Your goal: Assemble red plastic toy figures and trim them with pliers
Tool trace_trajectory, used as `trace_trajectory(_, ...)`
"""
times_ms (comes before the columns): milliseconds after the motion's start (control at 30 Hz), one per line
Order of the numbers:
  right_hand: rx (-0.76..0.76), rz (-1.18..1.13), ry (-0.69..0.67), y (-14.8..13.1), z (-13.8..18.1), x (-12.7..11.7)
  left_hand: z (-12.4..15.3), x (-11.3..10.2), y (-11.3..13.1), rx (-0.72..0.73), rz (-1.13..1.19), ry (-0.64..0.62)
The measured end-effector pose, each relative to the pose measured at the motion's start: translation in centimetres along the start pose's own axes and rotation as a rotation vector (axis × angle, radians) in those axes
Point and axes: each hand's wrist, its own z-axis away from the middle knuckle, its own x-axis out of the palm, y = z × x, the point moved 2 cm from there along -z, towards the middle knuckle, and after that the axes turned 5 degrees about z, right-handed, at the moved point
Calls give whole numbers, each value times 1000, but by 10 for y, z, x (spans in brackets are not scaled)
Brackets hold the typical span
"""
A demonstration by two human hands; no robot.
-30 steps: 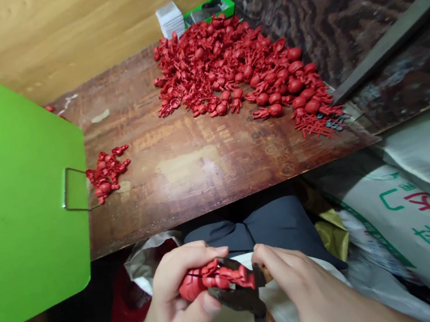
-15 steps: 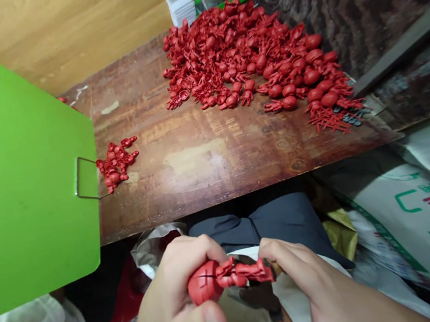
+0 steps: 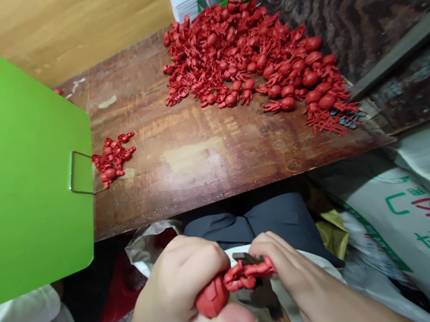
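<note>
head cam | looks forward-down | hands (image 3: 236, 290) close | table (image 3: 199, 158) beyond

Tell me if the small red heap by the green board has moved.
No. The small red heap stays right beside the wire handle of the green board; only the camera view shifted.

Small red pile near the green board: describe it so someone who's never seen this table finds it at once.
Start at the wooden table with a green board over its left side. Beside the board's wire loop lies the small red pile, just a few pieces, apart from the huge red heap far right.
</note>
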Motion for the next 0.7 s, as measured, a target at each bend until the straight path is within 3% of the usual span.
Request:
trace_trajectory(167,-22,-68,81,-5,-1,17,-5,-7,11,-21,-183,-139)
trace_trajectory(300,0,7,159,-4,-7,22,-10,-9,19,-19,-246,-194)
trace_trajectory(433,-110,53,275,-3,-8,18,-9,-10,22,-11,-232,-193)
trace_trajectory(700,-66,58,305,-1,-7,16,-2,-5,16,-89,-155,-156)
